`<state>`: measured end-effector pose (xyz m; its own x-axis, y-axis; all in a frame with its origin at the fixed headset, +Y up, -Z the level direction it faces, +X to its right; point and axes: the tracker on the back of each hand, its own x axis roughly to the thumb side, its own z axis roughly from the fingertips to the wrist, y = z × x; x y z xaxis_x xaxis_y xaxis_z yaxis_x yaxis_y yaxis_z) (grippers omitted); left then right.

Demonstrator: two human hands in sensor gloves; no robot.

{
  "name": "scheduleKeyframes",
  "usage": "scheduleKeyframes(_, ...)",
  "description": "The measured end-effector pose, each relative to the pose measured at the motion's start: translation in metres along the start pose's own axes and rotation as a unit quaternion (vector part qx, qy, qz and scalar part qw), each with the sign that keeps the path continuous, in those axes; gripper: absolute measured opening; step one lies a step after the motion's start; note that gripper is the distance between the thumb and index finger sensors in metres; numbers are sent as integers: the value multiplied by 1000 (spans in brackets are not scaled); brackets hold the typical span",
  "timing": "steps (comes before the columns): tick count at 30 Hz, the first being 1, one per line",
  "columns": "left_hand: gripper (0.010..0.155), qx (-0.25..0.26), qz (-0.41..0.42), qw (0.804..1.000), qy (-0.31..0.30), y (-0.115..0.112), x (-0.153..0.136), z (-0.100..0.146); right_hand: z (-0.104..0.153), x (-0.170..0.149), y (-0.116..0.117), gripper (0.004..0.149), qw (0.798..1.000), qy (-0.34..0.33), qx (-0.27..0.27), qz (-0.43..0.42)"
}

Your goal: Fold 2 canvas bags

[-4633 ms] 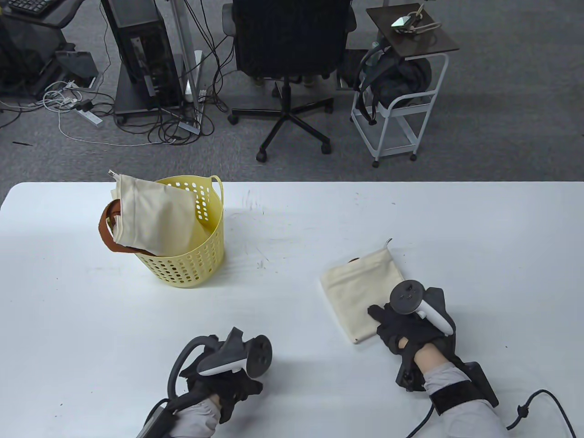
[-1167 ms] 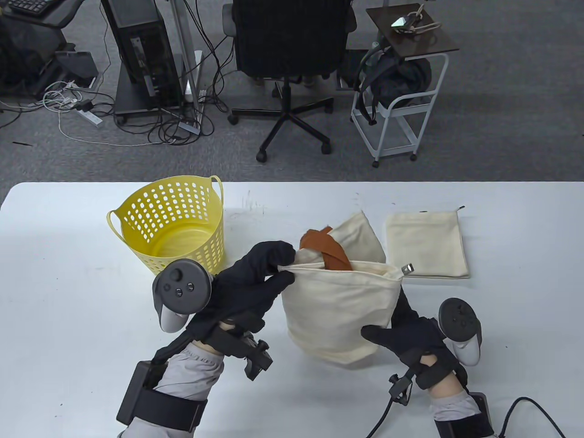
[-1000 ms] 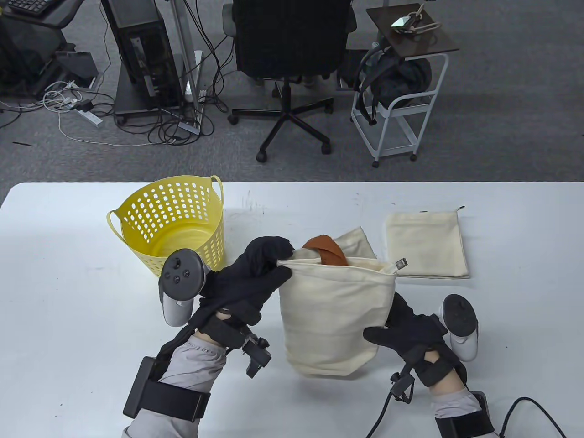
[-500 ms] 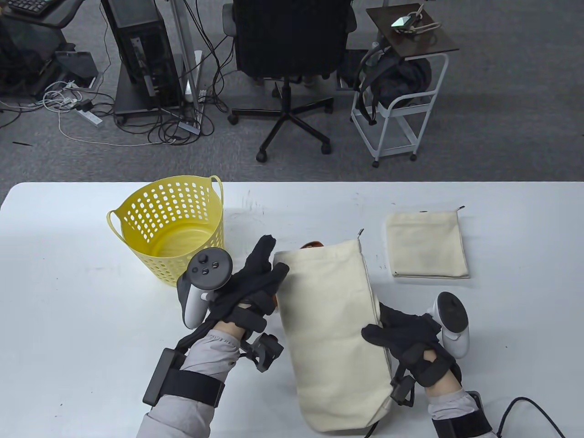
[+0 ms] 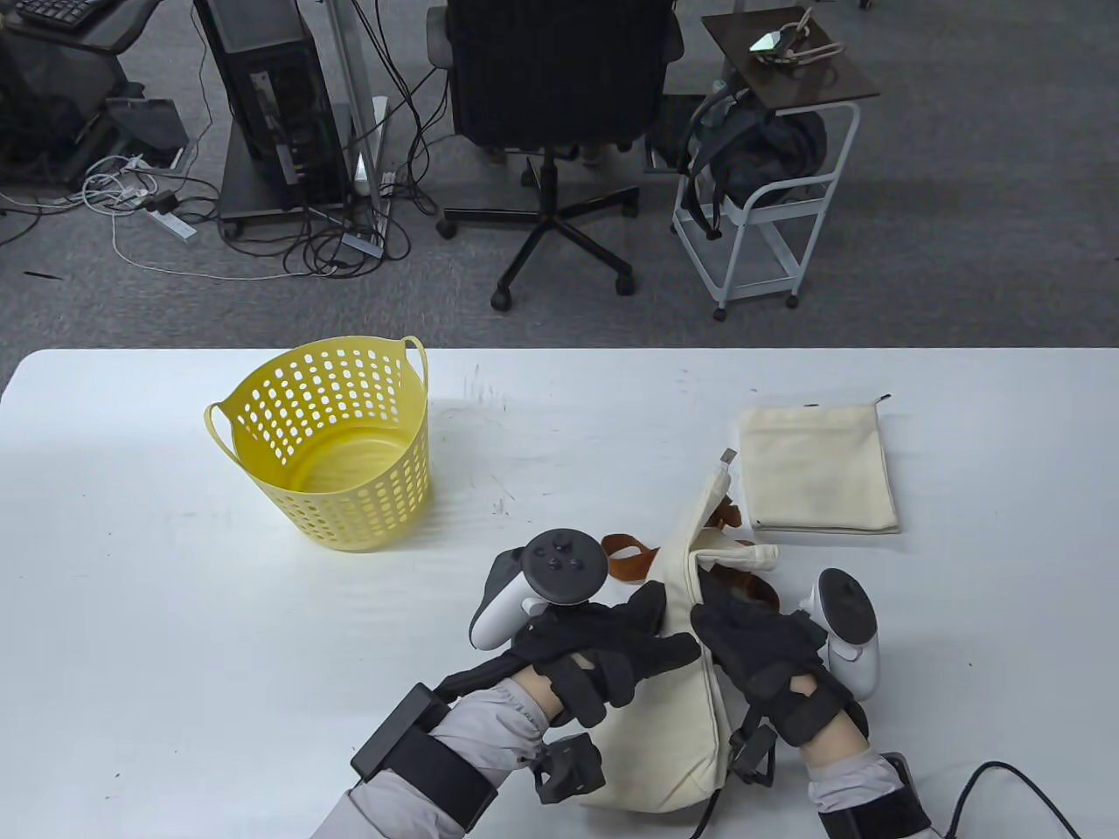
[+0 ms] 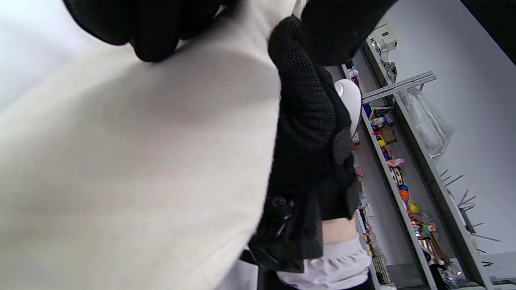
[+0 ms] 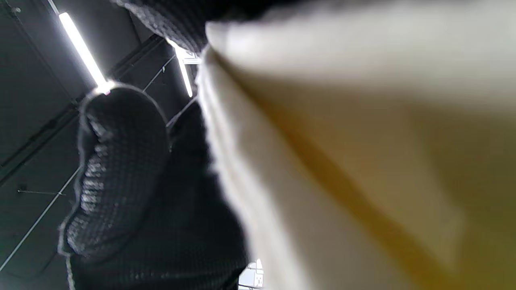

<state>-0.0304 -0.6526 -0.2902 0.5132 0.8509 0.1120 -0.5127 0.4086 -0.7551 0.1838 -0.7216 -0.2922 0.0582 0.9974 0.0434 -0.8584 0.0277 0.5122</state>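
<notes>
While folded bag (image 5: 817,472) lies flat right of basket (image 5: 337,454), left hand (image 5: 612,651) and right hand (image 5: 756,651) grip crumpled canvas bag (image 5: 691,699); brown strap (image 5: 625,559) pokes out.

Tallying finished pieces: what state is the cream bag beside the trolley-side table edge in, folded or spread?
Folded. The canvas bag lies flat as a neat compact rectangle, layered edge along its near side, apart from both hands.

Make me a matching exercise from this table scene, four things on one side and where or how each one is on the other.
Things:
1. yellow basket
2. folded canvas bag
3. second canvas bag
4. brown straps

States:
A. held between both hands
B. sticks out of a bag's mouth
C. lies flat at the table's right
D. stands empty at the left

Pairs: 1-D, 2-C, 3-A, 4-B
</notes>
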Motion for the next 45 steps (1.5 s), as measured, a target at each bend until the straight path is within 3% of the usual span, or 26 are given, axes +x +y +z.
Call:
scheduleKeyframes(4, 88, 31, 0, 999, 15, 2, -4, -1, -2, -3, 5, 64, 997, 25, 60, -33)
scheduleKeyframes(10, 91, 54, -34, 997, 51, 5, -8, 1, -4, -1, 10, 73, 997, 29, 72, 22)
scheduleKeyframes(14, 69, 62, -11, 997, 55, 6, -15, 1, -3, -5, 7, 64, 998, 36, 53, 17)
scheduleKeyframes(16, 57, 93, 36, 993, 55, 11, -24, 4, -2, -4, 1, 60, 999, 32, 19, 13)
scheduleKeyframes(18, 55, 120, 79, 988, 56, 20, -33, 8, 0, -2, -7, 58, 999, 29, -11, 15)
scheduleKeyframes(21, 54, 175, 173, 969, 11, 39, -52, 17, 7, 3, -25, 58, 998, -6, -69, 0)
scheduleKeyframes(25, 53, 257, 282, 919, -101, 73, -78, 33, 22, 3, -50, 56, 970, -31, -238, -43)
scheduleKeyframes(27, 52, 261, 344, 894, -118, 82, -91, 40, 27, -1, -57, 56, 954, -28, -291, -68)
scheduleKeyframes(30, 51, 268, 388, 872, -130, 88, -110, 44, 31, -6, -62, 58, 942, -13, -316, -108)
scheduleKeyframes(33, 51, 299, 370, 875, -88, 85, -128, 44, 29, -6, -63, 60, 949, 20, -306, -78)
scheduleKeyframes(36, 51, 308, 355, 882, -43, 79, -143, 41, 25, -5, -62, 62, 958, 90, -271, 16)
scheduleKeyframes(38, 51, 307, 343, 888, -9, 75, -152, 38, 21, -7, -61, 62, 957, 148, -232, 88)
scheduleKeyframes(40, 54, 283, 310, 905, 65, 71, -162, 38, 17, -11, -57, 62, 950, 199, -177, 163)
scheduleKeyframes(42, 58, 292, 269, 912, 105, 73, -167, 43, 17, -8, -56, 62, 938, 204, -192, 206)
scheduleKeyframes(45, 64, 288, 218, 919, 161, 82, -171, 57, 18, -6, -58, 63, 937, 199, -192, 212)
